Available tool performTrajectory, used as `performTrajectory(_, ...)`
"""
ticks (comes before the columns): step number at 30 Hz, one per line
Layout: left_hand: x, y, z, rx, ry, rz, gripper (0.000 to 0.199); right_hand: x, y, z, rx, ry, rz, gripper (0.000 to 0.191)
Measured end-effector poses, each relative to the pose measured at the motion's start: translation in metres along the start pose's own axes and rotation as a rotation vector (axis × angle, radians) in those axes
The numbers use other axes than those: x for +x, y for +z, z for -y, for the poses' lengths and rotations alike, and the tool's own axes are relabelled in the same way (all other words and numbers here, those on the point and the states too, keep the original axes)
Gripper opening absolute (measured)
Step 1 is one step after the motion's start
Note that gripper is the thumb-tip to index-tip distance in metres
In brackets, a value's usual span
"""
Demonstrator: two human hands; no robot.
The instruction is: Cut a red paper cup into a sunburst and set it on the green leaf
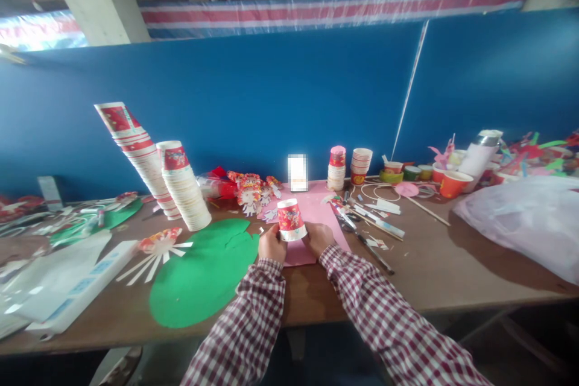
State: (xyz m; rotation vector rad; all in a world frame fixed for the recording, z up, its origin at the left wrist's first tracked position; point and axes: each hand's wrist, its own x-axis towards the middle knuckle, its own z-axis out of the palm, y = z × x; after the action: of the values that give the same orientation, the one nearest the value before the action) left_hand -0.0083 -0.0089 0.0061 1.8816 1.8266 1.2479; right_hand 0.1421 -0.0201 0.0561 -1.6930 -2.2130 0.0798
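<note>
Between my two hands is a red and white paper cup (pixel 292 220), held upside down with its narrow end up. My left hand (pixel 272 244) closes on the cup's left side near the wide rim. On the opposite side, my right hand (pixel 319 237) is closed against the rim, its fingertips partly hidden. Beneath them lies a pink paper sheet (pixel 323 208). A large green paper shape (pixel 203 277) lies left of my left hand. Just behind are several paper cutouts (pixel 253 193) of cartoon figures in red, yellow and white.
Two tall cup stacks (pixel 185 193) lean at the left. Shorter cup stacks (pixel 360 166) stand at the back. Pens and paper scraps (pixel 375 241) lie right of the pink sheet. A plastic bag (pixel 520 223) and a white bottle (pixel 479 154) are farther right. A blue partition (pixel 271 96) rises behind the table.
</note>
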Motion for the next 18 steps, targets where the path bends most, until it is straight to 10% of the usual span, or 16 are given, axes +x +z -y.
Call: performTrajectory(18, -0.0006, -0.0021, -0.0039, -0.004, -0.013, 0.008, 0.026, -0.0010, -0.0013, 0.0011, -0.005, 0.010, 0.006, 0.028)
